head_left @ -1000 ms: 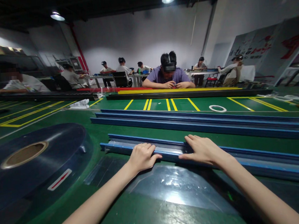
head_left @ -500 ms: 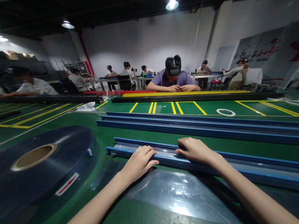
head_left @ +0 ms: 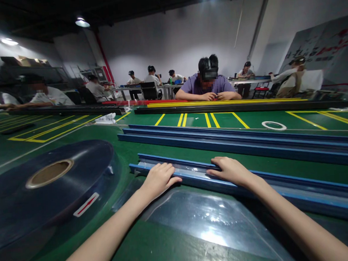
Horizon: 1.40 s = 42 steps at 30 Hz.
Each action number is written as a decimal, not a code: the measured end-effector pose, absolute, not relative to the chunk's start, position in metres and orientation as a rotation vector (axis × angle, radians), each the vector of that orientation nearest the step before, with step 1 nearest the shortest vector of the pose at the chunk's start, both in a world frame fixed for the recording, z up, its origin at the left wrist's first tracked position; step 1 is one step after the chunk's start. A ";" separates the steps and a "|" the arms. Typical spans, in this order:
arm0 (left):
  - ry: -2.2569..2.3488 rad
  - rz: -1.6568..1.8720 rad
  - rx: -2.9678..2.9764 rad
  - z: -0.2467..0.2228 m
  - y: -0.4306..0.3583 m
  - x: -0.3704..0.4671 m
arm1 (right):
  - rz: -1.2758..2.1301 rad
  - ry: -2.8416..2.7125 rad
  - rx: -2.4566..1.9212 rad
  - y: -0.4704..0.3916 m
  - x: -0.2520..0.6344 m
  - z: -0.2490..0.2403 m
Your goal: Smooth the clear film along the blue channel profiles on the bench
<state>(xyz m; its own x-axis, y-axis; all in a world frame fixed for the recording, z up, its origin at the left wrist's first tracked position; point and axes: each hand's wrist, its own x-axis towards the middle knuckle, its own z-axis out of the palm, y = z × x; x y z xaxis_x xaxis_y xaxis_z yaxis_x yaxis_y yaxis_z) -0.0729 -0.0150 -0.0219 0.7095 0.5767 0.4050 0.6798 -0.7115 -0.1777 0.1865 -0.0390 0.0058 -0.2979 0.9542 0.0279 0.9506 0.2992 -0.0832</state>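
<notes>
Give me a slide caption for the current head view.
Left grip and right grip on the nearer blue channel profile, with a large film roll to the left on the green tabletop.

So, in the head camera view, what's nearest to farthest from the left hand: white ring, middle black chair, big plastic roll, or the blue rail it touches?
From the left hand:
1. Blue rail, right under it.
2. Big plastic roll, to its left.
3. White ring, across the table, to the right.
4. Middle black chair, beyond the table.
</notes>
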 end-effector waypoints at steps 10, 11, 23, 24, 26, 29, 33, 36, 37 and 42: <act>-0.973 -0.458 -2.638 -0.021 -0.013 -0.074 | 0.044 -2.497 -1.809 -0.039 0.186 0.006; -0.969 -0.458 -2.638 -0.021 -0.013 -0.074 | 0.044 -2.499 -1.808 -0.039 0.186 0.006; -0.987 -0.433 -2.637 -0.019 -0.013 -0.075 | 0.086 -2.512 -1.804 -0.040 0.186 0.006; -1.000 -0.421 -2.642 -0.019 -0.013 -0.075 | 0.087 -2.512 -1.804 -0.040 0.186 0.006; -1.031 -0.391 -2.656 -0.018 -0.013 -0.075 | 0.088 -2.514 -1.805 -0.039 0.187 0.006; -1.069 -0.349 -2.686 -0.014 -0.014 -0.075 | 0.083 -2.518 -1.808 -0.039 0.187 0.005; -1.098 -0.305 -2.732 -0.007 -0.016 -0.077 | 0.080 -2.521 -1.807 -0.039 0.187 0.005; -1.137 -0.262 -2.694 -0.003 -0.017 -0.079 | 0.084 -2.524 -1.814 -0.039 0.187 0.006; -1.156 -0.244 -2.673 -0.002 -0.017 -0.080 | 0.085 -2.525 -1.816 -0.038 0.187 0.006; -1.269 -0.170 -2.632 0.000 -0.015 -0.083 | 0.090 -2.528 -1.815 -0.038 0.187 0.005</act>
